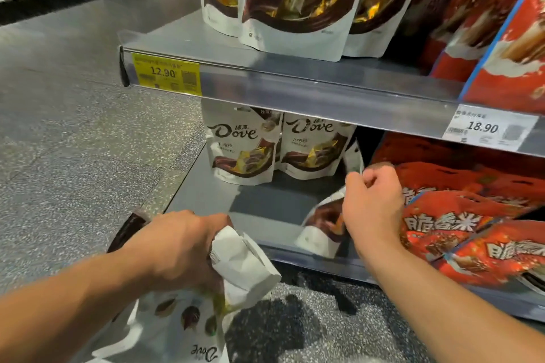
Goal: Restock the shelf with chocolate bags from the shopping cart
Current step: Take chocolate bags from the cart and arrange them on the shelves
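Observation:
My left hand (180, 247) grips a bundle of white Dove chocolate bags (188, 318) low in front of the lower shelf (206, 200). My right hand (373, 209) reaches onto that shelf with curled fingers pinching the top edge of a white Dove bag (320, 225) that stands tilted near the shelf's front. Two more Dove bags (244, 150) stand upright at the back left of the same shelf. The upper shelf (295, 79) carries three larger white chocolate bags (295, 0).
Red snack bags (460, 227) crowd the lower shelf to the right of my right hand, and red packs (501, 38) fill the upper right. Price tags read 12.90 (165, 72) and 18.90 (486, 128). Speckled grey floor (73, 141) lies to the left.

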Action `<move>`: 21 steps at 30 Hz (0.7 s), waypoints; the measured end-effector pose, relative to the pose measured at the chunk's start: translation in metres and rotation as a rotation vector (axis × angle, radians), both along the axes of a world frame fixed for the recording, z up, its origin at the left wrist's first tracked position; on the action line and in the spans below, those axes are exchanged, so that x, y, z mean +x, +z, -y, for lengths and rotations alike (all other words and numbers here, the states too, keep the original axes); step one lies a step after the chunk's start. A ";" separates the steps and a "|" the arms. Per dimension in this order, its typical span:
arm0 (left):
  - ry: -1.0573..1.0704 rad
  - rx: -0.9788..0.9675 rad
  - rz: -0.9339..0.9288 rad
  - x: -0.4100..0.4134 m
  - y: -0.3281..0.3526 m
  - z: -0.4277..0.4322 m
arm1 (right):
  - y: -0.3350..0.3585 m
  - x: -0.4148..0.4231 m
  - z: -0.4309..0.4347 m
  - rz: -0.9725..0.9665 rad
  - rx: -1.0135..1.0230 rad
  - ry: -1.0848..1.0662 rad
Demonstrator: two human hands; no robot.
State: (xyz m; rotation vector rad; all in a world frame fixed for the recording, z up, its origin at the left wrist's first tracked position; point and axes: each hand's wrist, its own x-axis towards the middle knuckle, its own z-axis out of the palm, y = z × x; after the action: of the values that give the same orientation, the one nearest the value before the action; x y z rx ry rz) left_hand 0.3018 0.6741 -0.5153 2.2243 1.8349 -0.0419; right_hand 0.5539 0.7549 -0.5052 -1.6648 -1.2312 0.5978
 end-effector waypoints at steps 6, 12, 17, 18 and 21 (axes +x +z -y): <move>-0.033 -0.053 -0.038 0.005 0.013 -0.004 | -0.022 -0.037 -0.033 -0.091 -0.107 -0.041; -0.021 -0.037 -0.060 -0.007 0.011 -0.005 | -0.033 -0.078 -0.059 -0.120 -0.130 -0.107; 0.019 -0.050 -0.090 -0.021 0.005 -0.002 | -0.040 -0.095 -0.072 -0.128 -0.143 -0.056; 0.026 -0.060 -0.094 -0.021 0.005 -0.002 | -0.040 -0.096 -0.075 -0.132 -0.124 -0.030; 0.017 -0.052 -0.125 -0.015 0.002 -0.001 | -0.034 -0.100 -0.086 -0.063 -0.140 0.115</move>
State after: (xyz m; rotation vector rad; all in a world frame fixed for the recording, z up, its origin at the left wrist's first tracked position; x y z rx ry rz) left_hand 0.2865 0.6752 -0.5128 2.2157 1.8928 -0.2277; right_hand 0.4541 0.8406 -0.5392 -1.6847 -1.2707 0.8176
